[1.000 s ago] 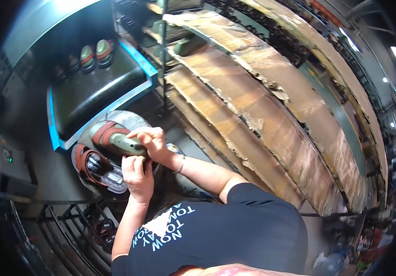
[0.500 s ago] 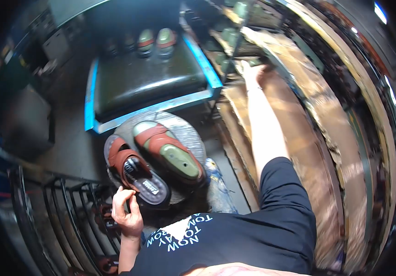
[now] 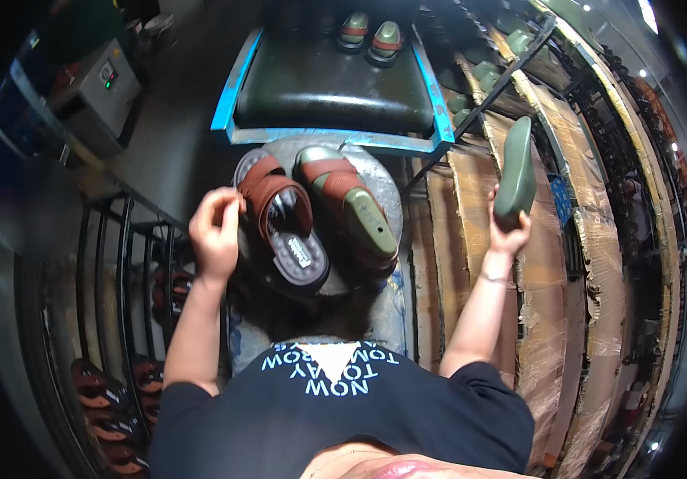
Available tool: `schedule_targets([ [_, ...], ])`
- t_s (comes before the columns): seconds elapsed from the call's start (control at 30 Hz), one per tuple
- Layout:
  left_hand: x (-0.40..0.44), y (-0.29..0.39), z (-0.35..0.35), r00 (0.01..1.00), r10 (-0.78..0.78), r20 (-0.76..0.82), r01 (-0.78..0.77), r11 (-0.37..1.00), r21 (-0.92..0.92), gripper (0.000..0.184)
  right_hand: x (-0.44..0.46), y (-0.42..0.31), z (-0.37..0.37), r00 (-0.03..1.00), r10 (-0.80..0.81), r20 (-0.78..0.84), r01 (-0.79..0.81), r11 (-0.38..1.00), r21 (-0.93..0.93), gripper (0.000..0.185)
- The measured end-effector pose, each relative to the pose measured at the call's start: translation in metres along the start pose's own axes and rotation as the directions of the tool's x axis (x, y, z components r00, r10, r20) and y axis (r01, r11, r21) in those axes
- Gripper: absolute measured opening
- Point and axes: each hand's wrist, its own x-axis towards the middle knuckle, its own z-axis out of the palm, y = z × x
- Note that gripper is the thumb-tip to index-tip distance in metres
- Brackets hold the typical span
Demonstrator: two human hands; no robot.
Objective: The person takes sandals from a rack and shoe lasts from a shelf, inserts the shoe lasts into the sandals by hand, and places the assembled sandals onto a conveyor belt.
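Observation:
In my right hand (image 3: 510, 231) is a green shoe last (image 3: 517, 172), gripped at its lower end and held upright out to the right. My left hand (image 3: 217, 231) is beside the left brown sandal (image 3: 283, 215), its fingers curled into a pinch near the sandal's strap. What the pinch holds, if anything, I cannot make out. That sandal has crossed straps and a grey insole. On its right lies a second brown sandal (image 3: 335, 180) with a green last (image 3: 369, 222) inside it. Both rest on a round worn stand (image 3: 387, 172).
Beyond the stand is a dark conveyor belt (image 3: 335, 88) in a blue frame, carrying a pair of sandals on lasts (image 3: 387, 40). On the right, cardboard-lined shelves (image 3: 547, 160) hold several green lasts. A black rack (image 3: 124, 279) with brown sandals (image 3: 112, 427) stands to the left.
My right hand has come back from the shelf with a green last in it. The left hand has moved up along the left sandal's side. The view has shifted.

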Motion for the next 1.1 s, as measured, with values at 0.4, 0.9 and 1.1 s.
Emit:
schedule_targets([
  [0.4,0.091,-0.132,0.021,0.955,-0.247,0.166,0.211,0.955,0.207,0.046,-0.210,0.021,0.208,0.881,0.455,-0.127,-0.431,0.662,-0.613,0.093],
  [0.9,0.027,-0.050,0.008,0.971,-0.180,0.159,0.159,0.978,0.137,0.055,-0.196,0.251,0.211,0.798,0.096,0.595,0.546,0.302,-0.782,0.053],
  [1.1,-0.055,0.054,0.011,0.939,0.112,0.325,-0.149,0.985,0.091,0.064,-0.170,0.251,0.214,0.870,0.142,0.472,0.330,0.545,-0.771,0.042],
])
